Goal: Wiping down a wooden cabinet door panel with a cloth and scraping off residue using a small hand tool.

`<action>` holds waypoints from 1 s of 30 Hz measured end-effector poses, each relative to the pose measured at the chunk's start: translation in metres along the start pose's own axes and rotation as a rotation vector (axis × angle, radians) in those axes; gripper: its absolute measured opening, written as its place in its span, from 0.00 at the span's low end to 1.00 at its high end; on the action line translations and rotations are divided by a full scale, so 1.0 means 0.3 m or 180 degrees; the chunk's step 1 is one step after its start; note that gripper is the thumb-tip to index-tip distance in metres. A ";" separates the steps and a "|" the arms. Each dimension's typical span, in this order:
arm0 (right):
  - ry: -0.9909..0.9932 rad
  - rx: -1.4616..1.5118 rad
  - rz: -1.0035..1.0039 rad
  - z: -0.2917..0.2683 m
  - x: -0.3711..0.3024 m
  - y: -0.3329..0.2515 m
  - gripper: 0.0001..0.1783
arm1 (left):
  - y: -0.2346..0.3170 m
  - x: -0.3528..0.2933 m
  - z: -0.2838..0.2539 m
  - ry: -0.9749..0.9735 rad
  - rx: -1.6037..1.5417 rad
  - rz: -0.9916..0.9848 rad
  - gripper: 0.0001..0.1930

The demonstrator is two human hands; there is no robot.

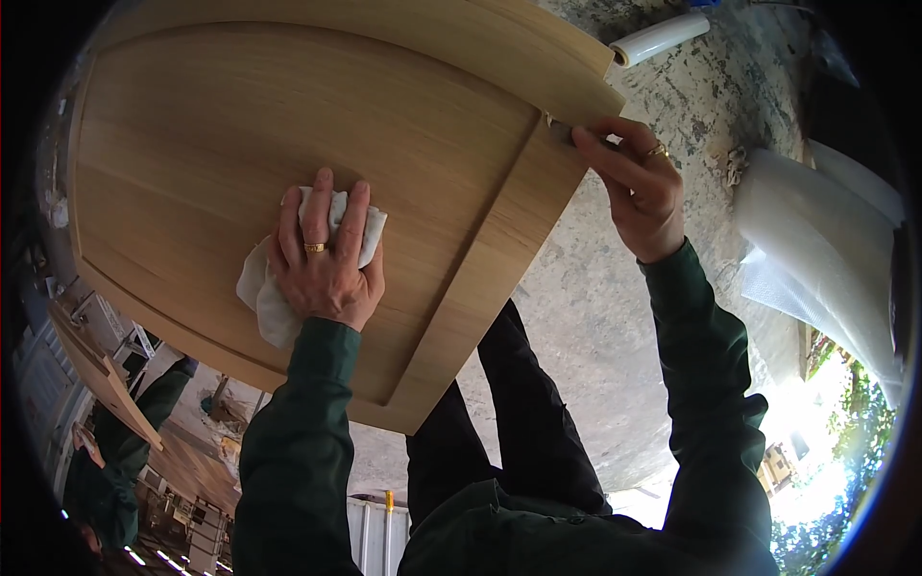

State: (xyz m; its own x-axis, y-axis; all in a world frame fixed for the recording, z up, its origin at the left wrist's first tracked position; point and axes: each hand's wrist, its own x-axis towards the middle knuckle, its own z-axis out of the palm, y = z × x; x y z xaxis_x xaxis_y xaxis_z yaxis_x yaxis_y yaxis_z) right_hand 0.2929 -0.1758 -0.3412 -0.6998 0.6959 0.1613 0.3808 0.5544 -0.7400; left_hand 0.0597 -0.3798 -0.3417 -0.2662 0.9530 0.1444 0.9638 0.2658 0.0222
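A large wooden panel door (pixel 288 115) with a raised frame around a recessed field lies in front of me. My left hand (pixel 327 259) rests on the recessed field, fingers bent over a crumpled white cloth (pixel 269 298) pressed against the wood. At the right end of the door, my right hand (pixel 639 182) pinches a small dark flat piece (pixel 561 132) between thumb and fingers. Its tip meets the inner corner of the frame, where a pale shaving-like bit shows. Fingers cover most of this piece, so its exact kind cannot be made out.
A roll of clear plastic film (pixel 663 40) lies on the stained concrete floor (pixel 576 288) at the far right. Nearer on the right is a large roll of bubble wrap (pixel 816 240). At the lower left, another person (pixel 115 480) in dark green stands by wooden boards (pixel 106 384).
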 end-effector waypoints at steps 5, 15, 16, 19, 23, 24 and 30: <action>-0.0066 -0.0232 -0.0051 0.010 0.021 -0.008 0.21 | -0.002 0.001 0.005 0.0043 0.0019 0.0018 0.25; -0.0041 0.0026 0.0091 0.016 0.011 -0.014 0.19 | -0.004 -0.002 -0.006 -0.0101 0.0038 -0.0020 0.26; -0.0038 0.0025 0.0090 0.017 0.013 -0.012 0.19 | -0.003 -0.001 -0.007 -0.0099 0.0039 -0.0018 0.26; 0.0052 0.0017 0.0176 0.014 0.012 -0.006 0.19 | 0.006 0.001 0.000 -0.0112 0.0003 -0.0031 0.26; -0.0095 -0.0038 0.0173 0.016 -0.004 -0.007 0.18 | -0.001 0.002 -0.010 -0.0122 0.0004 -0.0021 0.26; -0.0173 -0.0020 0.0159 0.013 -0.006 -0.004 0.17 | -0.003 0.003 -0.012 -0.0129 0.0009 -0.0016 0.26; -0.0128 0.0179 0.0311 -0.002 0.031 0.005 0.17 | 0.001 0.001 -0.004 -0.0128 -0.0010 -0.0012 0.26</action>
State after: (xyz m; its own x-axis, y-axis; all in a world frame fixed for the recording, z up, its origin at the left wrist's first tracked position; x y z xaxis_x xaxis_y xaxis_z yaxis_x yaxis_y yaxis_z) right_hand 0.2872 -0.1682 -0.3404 -0.6851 0.7259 0.0610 0.4148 0.4575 -0.7865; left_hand 0.0599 -0.3794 -0.3405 -0.2704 0.9571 0.1045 0.9627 0.2692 0.0257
